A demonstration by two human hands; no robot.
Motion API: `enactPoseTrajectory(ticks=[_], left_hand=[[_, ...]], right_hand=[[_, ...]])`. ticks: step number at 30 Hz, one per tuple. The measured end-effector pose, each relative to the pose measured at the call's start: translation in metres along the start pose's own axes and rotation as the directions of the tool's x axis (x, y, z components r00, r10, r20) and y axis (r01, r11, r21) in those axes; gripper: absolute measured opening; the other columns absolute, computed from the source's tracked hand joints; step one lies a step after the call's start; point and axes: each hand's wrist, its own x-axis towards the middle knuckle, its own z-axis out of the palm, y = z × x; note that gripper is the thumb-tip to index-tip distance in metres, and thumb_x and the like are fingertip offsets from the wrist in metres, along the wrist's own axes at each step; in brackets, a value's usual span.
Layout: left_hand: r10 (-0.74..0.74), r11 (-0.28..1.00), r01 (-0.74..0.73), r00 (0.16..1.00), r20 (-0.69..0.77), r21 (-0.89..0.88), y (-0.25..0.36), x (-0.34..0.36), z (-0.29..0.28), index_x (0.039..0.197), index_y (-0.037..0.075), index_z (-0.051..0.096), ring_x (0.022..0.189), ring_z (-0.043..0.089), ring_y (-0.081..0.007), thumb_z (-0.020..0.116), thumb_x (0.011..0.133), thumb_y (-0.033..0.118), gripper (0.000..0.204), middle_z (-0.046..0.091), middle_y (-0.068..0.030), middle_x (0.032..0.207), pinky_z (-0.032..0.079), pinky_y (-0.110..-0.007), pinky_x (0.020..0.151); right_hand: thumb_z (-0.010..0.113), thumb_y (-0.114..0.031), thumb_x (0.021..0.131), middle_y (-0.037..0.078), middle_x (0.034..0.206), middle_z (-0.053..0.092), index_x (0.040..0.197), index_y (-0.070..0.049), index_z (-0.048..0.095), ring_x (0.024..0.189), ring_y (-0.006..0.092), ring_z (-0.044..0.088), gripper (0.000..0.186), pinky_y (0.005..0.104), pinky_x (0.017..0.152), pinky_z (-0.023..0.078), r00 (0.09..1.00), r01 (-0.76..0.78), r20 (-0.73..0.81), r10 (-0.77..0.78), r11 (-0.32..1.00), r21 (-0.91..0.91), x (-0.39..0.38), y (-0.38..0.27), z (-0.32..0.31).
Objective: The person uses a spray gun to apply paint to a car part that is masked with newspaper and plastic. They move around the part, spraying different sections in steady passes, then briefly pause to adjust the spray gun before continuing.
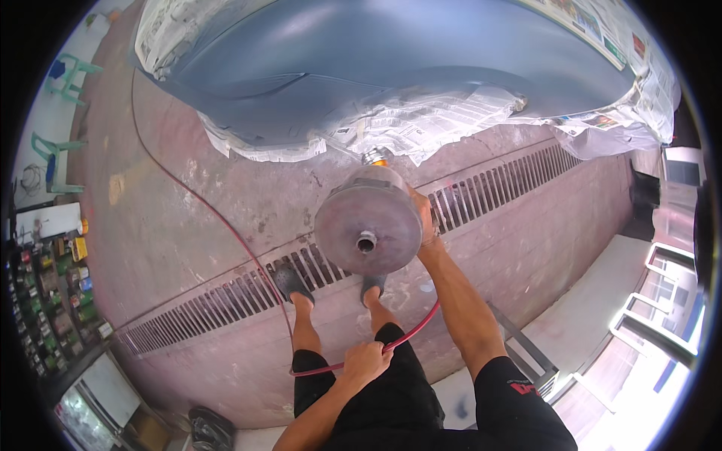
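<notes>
- Above the floor grating (492, 188), it's the spray gun (370, 218) held aloft, its round metal lid facing us, front end toward the blue-grey panel (361, 64)!
- Right hand (423, 214) wrapped around the gun, fingers mostly hidden.
- Left hand (366, 364), lower down, clenched on the red hose (218, 209).
- Farther out, newspaper (429, 124) fringes that panel's lower edge.

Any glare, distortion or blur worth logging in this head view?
Head view: glare washes out the lower right around the white-framed windows; softer highlights lie on the blue-grey panel; fisheye distortion bends edges toward the black rim; the spray gun looms large; the left hand looks reasonably sharp; small goods at left lack legible detail.
</notes>
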Motion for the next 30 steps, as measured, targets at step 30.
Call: enactPoseTrajectory(ticks=[30], left_hand=[[0.021, 0.805, -0.167, 0.967, -0.253, -0.569, 0.032, 0.262, 0.053, 0.116, -0.005, 0.061, 0.089, 0.079, -0.0506, 0.063, 0.109, 0.029, 0.034, 0.078, -0.0304, 0.091, 0.062, -0.061, 0.085]], right_hand=[[0.077, -0.013, 0.098, 0.022, 0.095, 0.073, 0.123, -0.005, 0.064, 0.081, 0.0453, 0.075, 0.03, 0.0477, 0.071, 0.059, 0.883, 0.403, 0.408, -0.233, 0.822, -0.403, 0.089, 0.188, 0.086]])
